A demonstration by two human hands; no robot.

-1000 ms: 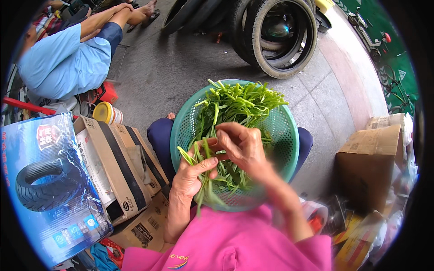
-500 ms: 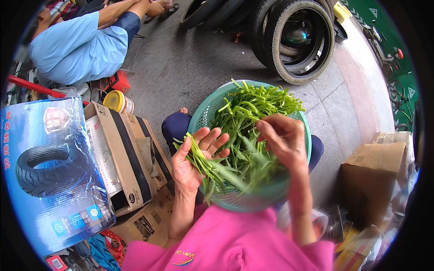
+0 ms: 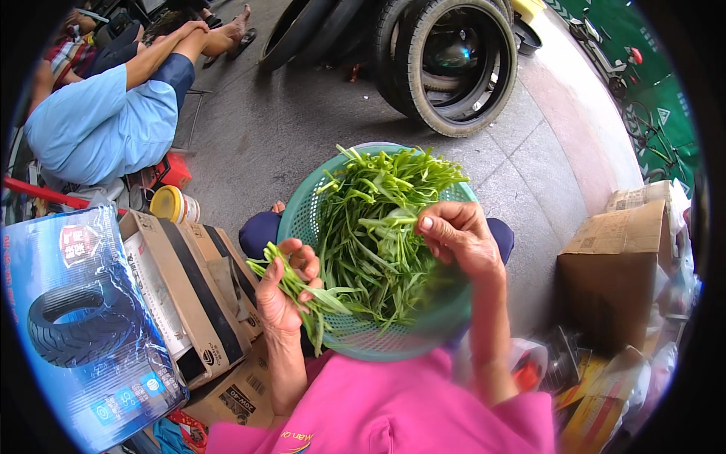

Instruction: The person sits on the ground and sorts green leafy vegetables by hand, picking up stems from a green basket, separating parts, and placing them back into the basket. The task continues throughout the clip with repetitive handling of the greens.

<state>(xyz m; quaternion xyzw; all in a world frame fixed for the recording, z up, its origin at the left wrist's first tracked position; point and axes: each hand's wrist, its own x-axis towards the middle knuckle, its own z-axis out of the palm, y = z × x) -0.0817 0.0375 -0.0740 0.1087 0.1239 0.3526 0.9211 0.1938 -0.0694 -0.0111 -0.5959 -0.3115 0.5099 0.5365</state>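
Note:
A green perforated plastic basket [image 3: 302, 204] rests between my knees, heaped with water spinach [image 3: 370, 250], its cut stems toward the far side. My left hand [image 3: 283, 291] is closed round a small bunch of water spinach stems [image 3: 321, 301] at the basket's near left rim, with the leaves hanging toward the basket. Over the right part of the heap, my right hand [image 3: 463, 236] has thumb and forefinger pinched together at the end of a pale green stem [image 3: 393, 222]. Its other fingers are curled under.
On the left stand a blue tyre box [image 3: 83, 318], opened cardboard cartons [image 3: 189, 280] and a yellow-lidded tub [image 3: 172, 204]. A person in light blue [image 3: 106, 129] sits beyond. Tyres [image 3: 461, 68] stand at the far side; a brown carton [image 3: 612, 272] and plastic bags are at right.
The whole view has shifted, so the basket appears farther left. My left fingers, spread before, now curl round the bunch. My right hand now pinches at a stem over the heap.

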